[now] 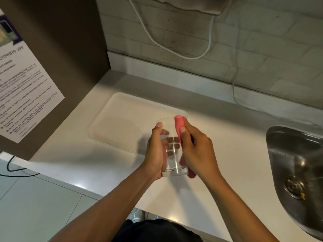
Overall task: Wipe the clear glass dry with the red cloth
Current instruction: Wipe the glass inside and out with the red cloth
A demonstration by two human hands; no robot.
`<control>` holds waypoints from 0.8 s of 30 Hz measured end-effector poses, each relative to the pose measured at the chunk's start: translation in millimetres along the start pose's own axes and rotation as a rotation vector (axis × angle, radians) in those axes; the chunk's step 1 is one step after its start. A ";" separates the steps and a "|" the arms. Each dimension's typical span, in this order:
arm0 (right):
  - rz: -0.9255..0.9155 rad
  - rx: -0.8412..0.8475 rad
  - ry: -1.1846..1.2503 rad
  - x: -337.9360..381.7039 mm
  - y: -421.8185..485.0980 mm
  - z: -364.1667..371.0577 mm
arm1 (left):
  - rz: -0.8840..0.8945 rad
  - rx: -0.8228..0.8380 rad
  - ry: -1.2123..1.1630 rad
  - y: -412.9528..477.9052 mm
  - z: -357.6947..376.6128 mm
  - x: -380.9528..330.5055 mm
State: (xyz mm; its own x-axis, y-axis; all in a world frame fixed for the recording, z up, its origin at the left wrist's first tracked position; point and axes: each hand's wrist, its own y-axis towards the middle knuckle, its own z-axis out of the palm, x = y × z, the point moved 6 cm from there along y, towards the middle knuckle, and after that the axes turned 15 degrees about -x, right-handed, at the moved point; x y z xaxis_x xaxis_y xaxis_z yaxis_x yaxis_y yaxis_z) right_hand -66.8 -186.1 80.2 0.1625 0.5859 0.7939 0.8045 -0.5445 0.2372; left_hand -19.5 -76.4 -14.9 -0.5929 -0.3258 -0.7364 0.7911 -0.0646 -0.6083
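Seen from above, a person holds a clear glass [172,151] in mid-air over a pale countertop [227,137], just in front of a flat cream tray [125,119] and well to the left of a steel sink [297,163]. The left hand [155,152] is wrapped closed around the left side of the glass, thumb up near the rim and fingers showing through the wall. The right hand [195,147] is closed on a red cloth [180,126], pressing it against the right side of the glass; a fold of cloth sticks up past the rim and another hangs below the base. The glass is a plain straight-sided tumbler, tilted with its mouth away from the person, and it appears empty (any remaining droplets are too small to make out). It is likely rigid, fairly light, breakable, and slippery while damp, so a full wrap around the lower wall, as the left hand has it, seems the safest hold. The cloth looks soft and should shape itself to the curve.
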 end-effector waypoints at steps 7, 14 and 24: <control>-0.227 0.057 -0.064 12.0 -38.9 1.0 | 0.075 -0.011 -0.049 8.4 -6.4 -21.3; -0.218 0.005 -0.057 20.8 -26.1 2.4 | 0.016 -0.001 -0.027 0.5 0.1 -15.9; -0.184 -0.001 -0.024 17.2 -28.6 3.7 | -0.038 0.024 -0.090 -4.4 2.9 -14.6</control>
State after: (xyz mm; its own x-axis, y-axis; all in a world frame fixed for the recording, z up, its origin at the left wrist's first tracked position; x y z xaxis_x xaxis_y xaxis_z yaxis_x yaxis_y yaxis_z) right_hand -84.9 -158.2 85.1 0.0262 0.6900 0.7233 0.8213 -0.4274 0.3779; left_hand -13.9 -74.1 -0.6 -0.6071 -0.4059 -0.6831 0.7725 -0.1003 -0.6270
